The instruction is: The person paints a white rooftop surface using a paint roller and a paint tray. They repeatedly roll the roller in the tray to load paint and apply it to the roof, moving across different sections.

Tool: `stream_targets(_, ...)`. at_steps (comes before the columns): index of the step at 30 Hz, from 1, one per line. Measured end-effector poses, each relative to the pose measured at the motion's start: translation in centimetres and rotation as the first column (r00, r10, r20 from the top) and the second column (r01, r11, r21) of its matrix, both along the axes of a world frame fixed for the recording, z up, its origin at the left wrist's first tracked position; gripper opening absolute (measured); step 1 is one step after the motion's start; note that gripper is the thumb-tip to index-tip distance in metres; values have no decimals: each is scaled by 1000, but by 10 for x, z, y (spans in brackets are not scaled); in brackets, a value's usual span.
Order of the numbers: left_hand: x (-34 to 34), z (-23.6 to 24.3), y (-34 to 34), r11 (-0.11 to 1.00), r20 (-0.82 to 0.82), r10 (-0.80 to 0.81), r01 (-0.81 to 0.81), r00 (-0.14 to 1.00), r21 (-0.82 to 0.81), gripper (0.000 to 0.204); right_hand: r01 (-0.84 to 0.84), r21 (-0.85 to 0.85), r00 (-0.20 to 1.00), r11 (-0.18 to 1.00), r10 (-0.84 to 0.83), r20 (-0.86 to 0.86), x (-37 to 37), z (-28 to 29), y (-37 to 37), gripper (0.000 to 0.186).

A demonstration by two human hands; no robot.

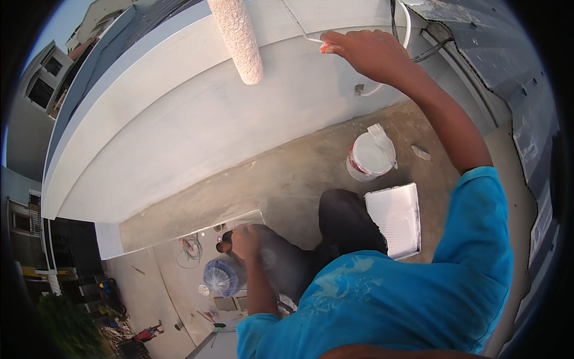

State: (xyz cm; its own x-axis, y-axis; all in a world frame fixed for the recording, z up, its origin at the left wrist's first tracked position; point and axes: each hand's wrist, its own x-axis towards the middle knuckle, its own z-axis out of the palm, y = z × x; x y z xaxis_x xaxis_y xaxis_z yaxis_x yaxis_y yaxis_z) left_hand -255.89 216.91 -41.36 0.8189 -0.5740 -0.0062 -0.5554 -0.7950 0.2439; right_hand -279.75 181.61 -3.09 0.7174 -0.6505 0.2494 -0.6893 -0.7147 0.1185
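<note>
Well, right hand grips roller (leftward).

A pale rubble chunk is lying toward the concrete ledge's right end; past its left edge, a coiled cable is resting on the ground below, and a green bush is standing farther off.

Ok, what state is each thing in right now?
Paint roller: raised, gripped in the right hand
Left hand: lowered, grip unclear
Paint bucket: upright, smeared
Roller tray: flat, ribbed side up
Cable: loosely coiled
</note>
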Motion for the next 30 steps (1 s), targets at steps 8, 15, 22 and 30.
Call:
stream_targets(8,-1,-3,-1,1000,-10,27,-27,1000,4,35,200,-77,980,977,-198,27,-107,-13,-35,39)
stream_targets(15,3,-10,-4,999,-38,3,-2,999,46,36,108,-83,989,991,-98,114,-110,-24,-38,39)
stream_targets(22,-1,-2,1,998,-48,-1,4,999,58,37,154,11,983,988,-155,98,-88,-14,-35,41)
stream_targets(30,4,-1,7,997,-36,-26,29,999,72,36,283,-136,959,949,-276,72,-167,-26,-56,39)
